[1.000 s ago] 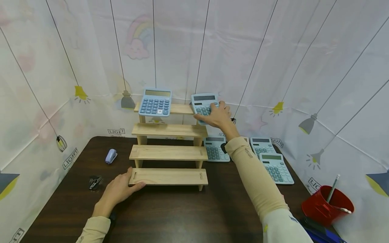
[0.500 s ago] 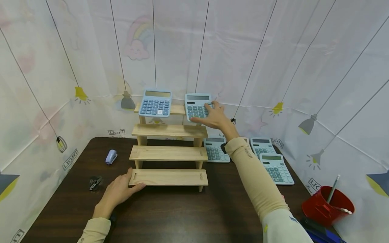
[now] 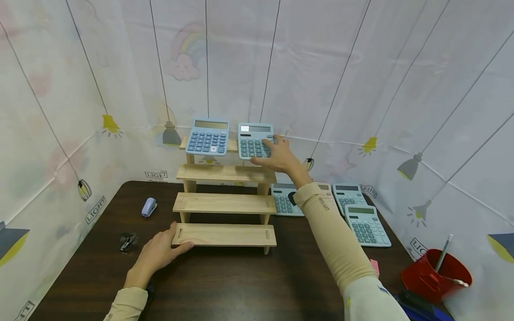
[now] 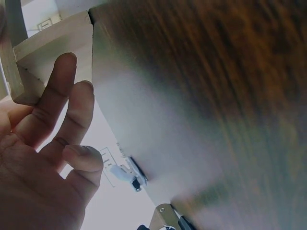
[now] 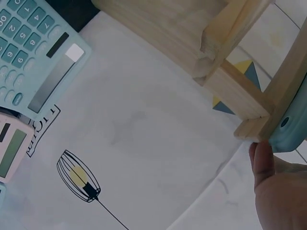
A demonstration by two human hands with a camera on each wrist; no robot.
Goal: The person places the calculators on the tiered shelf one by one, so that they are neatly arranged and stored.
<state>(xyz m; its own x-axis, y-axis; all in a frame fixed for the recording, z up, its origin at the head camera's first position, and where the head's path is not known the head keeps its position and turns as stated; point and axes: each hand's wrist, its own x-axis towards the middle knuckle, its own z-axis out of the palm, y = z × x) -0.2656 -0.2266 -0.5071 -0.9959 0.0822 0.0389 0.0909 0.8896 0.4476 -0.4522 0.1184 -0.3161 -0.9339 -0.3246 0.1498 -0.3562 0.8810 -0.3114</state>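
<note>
The pale teal calculator (image 3: 253,145) has been slid leftward along the top of the wooden stand (image 3: 225,203), and the gap to the blue calculator (image 3: 208,137) has been narrowed, so the top now appears to be shared more evenly by the two. It is tilted back there, its right side gripped by the fingers of the right hand (image 3: 283,156). The stand's lower left corner is held between the thumb and fingers of the left hand (image 3: 157,253). Further calculators (image 3: 366,225) are laid on the tabletop (image 3: 225,281)

Narrow gap between upper calculators (image 3: 252,143)
</note>
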